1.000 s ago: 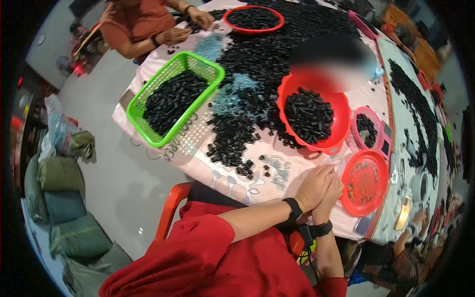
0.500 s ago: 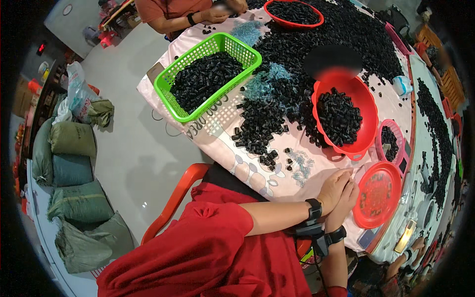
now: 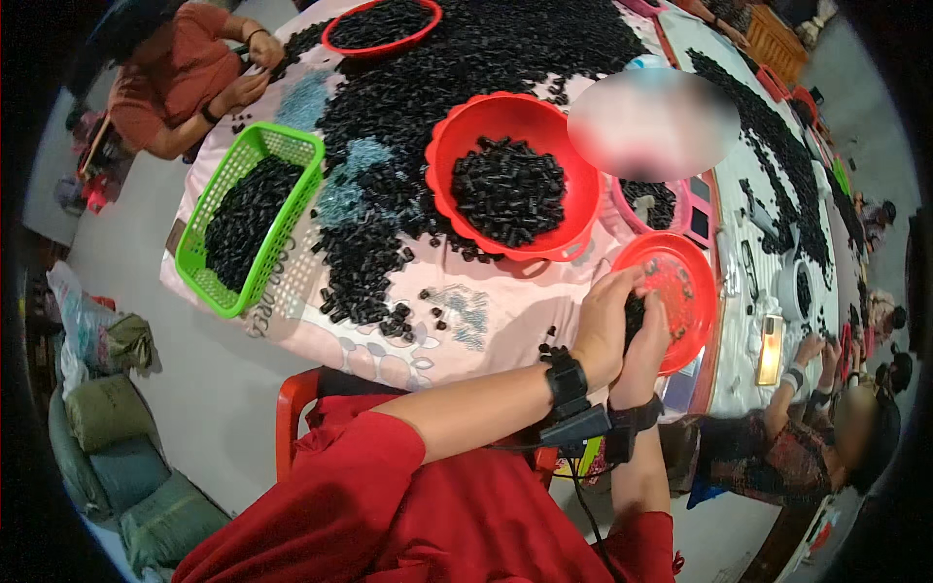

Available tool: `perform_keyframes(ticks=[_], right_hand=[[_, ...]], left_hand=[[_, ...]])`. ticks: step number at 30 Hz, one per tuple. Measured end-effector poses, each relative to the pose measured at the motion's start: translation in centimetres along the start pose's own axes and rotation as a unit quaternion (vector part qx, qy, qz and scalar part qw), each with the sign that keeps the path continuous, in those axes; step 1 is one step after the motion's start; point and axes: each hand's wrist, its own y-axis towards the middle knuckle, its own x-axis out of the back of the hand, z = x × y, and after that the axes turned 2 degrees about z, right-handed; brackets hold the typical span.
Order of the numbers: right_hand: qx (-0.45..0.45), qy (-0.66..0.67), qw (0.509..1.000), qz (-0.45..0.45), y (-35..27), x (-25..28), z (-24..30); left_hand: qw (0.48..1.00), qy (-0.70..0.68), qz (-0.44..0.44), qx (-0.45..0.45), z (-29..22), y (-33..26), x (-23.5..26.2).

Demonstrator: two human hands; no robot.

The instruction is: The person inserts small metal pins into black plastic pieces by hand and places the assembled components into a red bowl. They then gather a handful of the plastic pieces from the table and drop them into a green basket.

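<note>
My left hand (image 3: 600, 330) and my right hand (image 3: 642, 356) are cupped side by side, palms facing. Small black plastic pieces (image 3: 635, 315) show in the gap between them, held by both hands. The fingertips reach the near edge of a shallow red plate (image 3: 707, 325), which has small bits scattered over it. Several loose black pieces (image 3: 550, 340) lie on the cloth by my left wrist. Beyond my hands stands a large red basin (image 3: 581, 185) with a heap of black pieces in it. My palms are mostly hidden.
A green basket (image 3: 309, 175) of black pieces stands on the left. Clear bluish pieces (image 3: 355, 180) lie beside a wide black heap (image 3: 486, 49). A pink basket (image 3: 622, 209) is behind the plate. A co-worker's hands (image 3: 255, 68) are at far left; other people sit at right.
The view has swung to the right. My hands, pressed together before, are now slightly apart, and black pieces show between them. Loose pieces now show near my left wrist.
</note>
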Motion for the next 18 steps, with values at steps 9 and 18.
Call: perform_keyframes(ticks=[9,18], right_hand=[[0.210,-0.193,0.958,-0.017,7.3,7.1,-1.1],[0.132,-0.161,0.978,-0.004,4.1,6.7,2.5]], left_hand=[[0.976,0.013,0.183,0.115,4.9,6.9,-1.4],[0.967,0.095,0.184,0.147,-5.6,3.6,-0.7]])
